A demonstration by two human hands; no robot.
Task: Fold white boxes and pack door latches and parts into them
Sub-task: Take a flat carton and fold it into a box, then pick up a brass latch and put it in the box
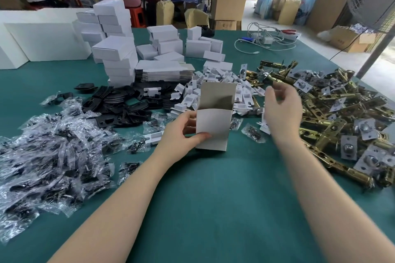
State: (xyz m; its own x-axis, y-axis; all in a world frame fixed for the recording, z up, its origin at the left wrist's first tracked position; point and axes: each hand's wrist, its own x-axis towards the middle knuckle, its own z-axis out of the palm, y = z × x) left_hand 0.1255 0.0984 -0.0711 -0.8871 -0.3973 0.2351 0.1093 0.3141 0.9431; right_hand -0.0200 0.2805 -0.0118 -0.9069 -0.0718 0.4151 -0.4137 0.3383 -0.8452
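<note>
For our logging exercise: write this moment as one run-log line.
left hand: holds open box upright | right hand: blurred, above latches

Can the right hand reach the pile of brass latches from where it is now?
Probably yes. The right hand hangs blurred and apparently empty at the near edge of the brass latches, with nothing between them. The left hand holds the open box upright, well aside.

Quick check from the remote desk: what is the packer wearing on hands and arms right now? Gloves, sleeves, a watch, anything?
Nothing shows on either. The left hand and right hand are bare, with no gloves, rings or tape visible. Both forearms are uncovered from the wrists down to the bottom edge of the picture, so no sleeve, watch or bracelet is in view. The right hand is somewhat blurred, so small details there cannot be ruled out.
</note>
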